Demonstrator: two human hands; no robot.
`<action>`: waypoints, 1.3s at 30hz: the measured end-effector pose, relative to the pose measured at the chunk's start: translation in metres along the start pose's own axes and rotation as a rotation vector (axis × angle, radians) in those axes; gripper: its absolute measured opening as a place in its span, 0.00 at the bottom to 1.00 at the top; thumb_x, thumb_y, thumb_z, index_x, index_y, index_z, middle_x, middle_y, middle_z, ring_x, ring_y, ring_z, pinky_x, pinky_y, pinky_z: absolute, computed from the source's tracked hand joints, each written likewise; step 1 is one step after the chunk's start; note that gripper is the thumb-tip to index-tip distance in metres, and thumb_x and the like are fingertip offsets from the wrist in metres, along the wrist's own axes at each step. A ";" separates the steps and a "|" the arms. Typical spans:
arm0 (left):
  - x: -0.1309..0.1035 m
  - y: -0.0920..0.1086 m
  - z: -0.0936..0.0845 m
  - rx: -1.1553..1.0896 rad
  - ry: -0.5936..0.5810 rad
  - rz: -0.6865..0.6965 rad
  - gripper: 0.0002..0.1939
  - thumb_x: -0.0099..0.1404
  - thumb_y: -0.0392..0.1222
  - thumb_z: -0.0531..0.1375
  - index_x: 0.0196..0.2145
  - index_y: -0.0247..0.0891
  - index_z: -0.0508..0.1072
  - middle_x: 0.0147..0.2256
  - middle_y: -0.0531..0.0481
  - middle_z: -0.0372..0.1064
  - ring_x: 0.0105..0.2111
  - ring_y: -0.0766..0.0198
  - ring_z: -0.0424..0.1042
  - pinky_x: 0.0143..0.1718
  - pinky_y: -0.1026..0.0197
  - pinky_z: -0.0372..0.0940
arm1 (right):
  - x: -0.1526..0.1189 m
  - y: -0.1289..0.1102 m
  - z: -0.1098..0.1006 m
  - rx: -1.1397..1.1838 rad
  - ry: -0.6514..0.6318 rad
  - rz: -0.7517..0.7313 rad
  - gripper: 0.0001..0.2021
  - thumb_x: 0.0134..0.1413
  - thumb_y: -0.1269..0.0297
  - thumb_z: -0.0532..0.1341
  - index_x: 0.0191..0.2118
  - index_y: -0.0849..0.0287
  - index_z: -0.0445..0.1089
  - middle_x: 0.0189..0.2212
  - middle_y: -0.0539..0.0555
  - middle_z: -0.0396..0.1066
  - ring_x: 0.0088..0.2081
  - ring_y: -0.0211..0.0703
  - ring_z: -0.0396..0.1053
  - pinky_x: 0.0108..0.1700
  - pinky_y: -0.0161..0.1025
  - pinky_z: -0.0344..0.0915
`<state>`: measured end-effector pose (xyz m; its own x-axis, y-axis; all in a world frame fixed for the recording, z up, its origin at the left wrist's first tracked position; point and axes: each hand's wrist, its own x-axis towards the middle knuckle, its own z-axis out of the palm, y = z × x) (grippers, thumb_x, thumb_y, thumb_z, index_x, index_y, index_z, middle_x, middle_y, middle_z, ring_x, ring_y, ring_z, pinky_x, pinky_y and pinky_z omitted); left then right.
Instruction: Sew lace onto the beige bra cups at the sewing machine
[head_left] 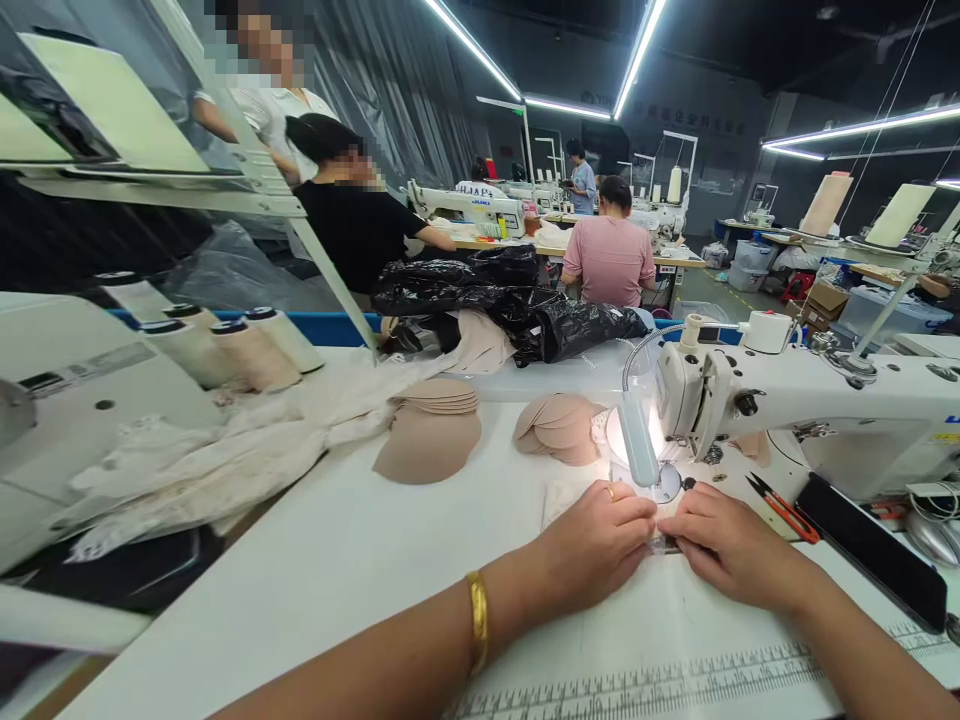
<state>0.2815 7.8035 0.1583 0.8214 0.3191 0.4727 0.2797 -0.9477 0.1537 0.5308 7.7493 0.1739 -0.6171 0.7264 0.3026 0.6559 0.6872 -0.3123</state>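
I see left hand [600, 545] and right hand [739, 548] curled, nearly meeting before the sewing machine [855, 385]; can't tell what's pinched. Pale fabric [559, 497] beside left hand. Tan pads [429, 448], 2 piles, beyond.

Background's left pretty dim, lit by ceiling tube lights [639, 58]. Near the far edge of the white tabletop [322, 560], a patch is blown out by the gooseneck lamp [637, 440]. Past the left edge, the sewing machine [82, 400] is kinda stretched.
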 end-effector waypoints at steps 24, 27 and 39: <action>0.023 -0.032 -0.003 0.179 -0.041 -0.021 0.09 0.72 0.38 0.57 0.32 0.37 0.72 0.36 0.48 0.73 0.37 0.57 0.66 0.42 0.53 0.58 | 0.006 0.018 0.022 -0.147 0.123 0.104 0.15 0.65 0.76 0.54 0.49 0.53 0.73 0.34 0.52 0.67 0.33 0.44 0.64 0.32 0.41 0.59; 0.022 -0.032 -0.002 0.179 -0.038 -0.028 0.10 0.72 0.39 0.57 0.32 0.37 0.72 0.35 0.49 0.72 0.36 0.57 0.65 0.40 0.54 0.57 | 0.005 0.016 0.020 -0.152 0.097 0.129 0.14 0.65 0.76 0.54 0.47 0.53 0.73 0.33 0.52 0.66 0.32 0.43 0.63 0.32 0.41 0.58; 0.032 -0.037 -0.008 0.042 -0.051 -0.134 0.06 0.70 0.37 0.59 0.33 0.38 0.72 0.36 0.46 0.71 0.40 0.54 0.66 0.46 0.52 0.55 | 0.004 0.022 0.025 -0.125 0.129 0.143 0.17 0.67 0.74 0.54 0.55 0.51 0.73 0.35 0.54 0.69 0.36 0.48 0.67 0.36 0.44 0.64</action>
<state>0.2933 7.8489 0.1746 0.7994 0.4437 0.4051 0.4084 -0.8958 0.1753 0.5316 7.7673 0.1457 -0.4584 0.8040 0.3788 0.7864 0.5655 -0.2485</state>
